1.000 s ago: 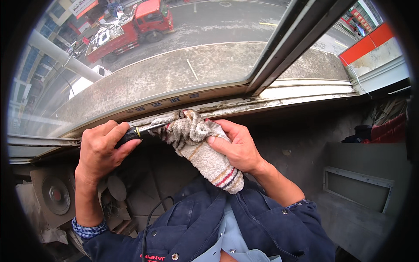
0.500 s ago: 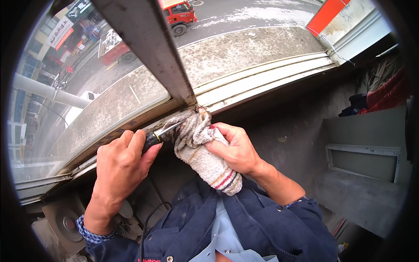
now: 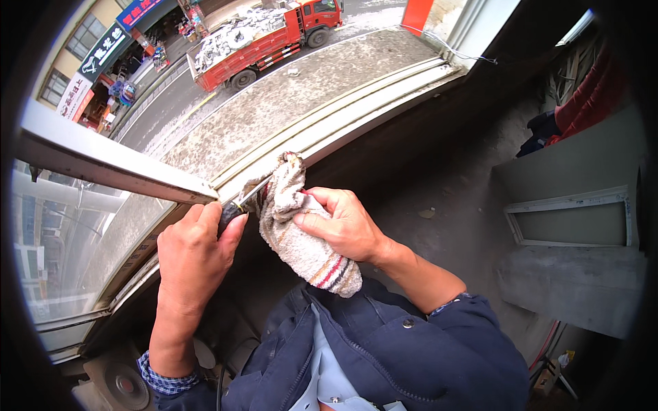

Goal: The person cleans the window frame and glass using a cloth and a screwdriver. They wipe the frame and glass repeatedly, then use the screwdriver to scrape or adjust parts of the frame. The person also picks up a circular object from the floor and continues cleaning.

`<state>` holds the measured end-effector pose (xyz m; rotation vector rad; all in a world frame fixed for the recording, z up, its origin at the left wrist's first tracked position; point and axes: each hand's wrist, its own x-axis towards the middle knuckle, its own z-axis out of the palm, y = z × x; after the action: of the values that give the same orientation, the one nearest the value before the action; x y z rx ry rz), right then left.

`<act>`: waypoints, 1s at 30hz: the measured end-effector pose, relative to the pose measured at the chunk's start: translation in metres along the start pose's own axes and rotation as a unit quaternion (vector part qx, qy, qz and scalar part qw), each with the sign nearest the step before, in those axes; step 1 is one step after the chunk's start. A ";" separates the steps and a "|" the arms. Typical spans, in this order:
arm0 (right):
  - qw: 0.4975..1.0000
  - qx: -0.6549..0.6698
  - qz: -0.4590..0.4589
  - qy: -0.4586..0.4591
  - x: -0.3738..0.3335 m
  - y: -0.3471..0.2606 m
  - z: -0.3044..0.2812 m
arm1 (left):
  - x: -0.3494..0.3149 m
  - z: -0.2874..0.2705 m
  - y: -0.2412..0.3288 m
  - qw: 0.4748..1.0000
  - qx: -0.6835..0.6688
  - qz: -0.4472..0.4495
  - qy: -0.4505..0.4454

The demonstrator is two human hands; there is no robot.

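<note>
Two hands (image 3: pixel 199 240), cloth (image 3: pixel 293 248), tool (image 3: pixel 238 205), now farther right along track (image 3: pixel 363 108)

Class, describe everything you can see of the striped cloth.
The cloth is off-white and looped like terry towelling, with red, dark and tan stripes near its lower end and greyish dirt above. Its top is bunched and creased; the lower part is smoother. The right hand grips its side beside the window track, and a screwdriver seems to touch its upper-left folds.

Off-white terry cloth (image 3: pixel 306 248), bunched up top, red-and-dark stripes below, and the dark-handled tool (image 3: pixel 240 203) slants up rightward, metal shaft at the folds!
</note>
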<state>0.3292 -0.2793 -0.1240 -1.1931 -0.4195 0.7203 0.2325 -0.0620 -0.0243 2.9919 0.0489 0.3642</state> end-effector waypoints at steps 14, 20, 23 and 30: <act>0.988 -0.056 -0.062 0.130 -0.007 -0.033 -0.078 | 0.095 0.023 0.083 0.999 -0.002 0.043 -0.021; 0.975 -0.111 -0.072 0.180 -0.006 -0.053 -0.110 | 0.130 0.032 0.114 0.997 0.010 0.067 -0.028; 0.970 -0.105 -0.078 0.207 0.000 -0.051 -0.127 | 0.147 0.037 0.127 0.997 0.001 0.068 -0.033; 0.960 -0.070 -0.065 0.263 0.010 -0.058 -0.157 | 0.179 0.047 0.159 0.995 -0.006 0.079 -0.055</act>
<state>0.4545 -0.3912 -0.1227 -1.4204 -0.1017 0.2420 0.4199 -0.2169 -0.0063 3.0067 -0.2006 0.2124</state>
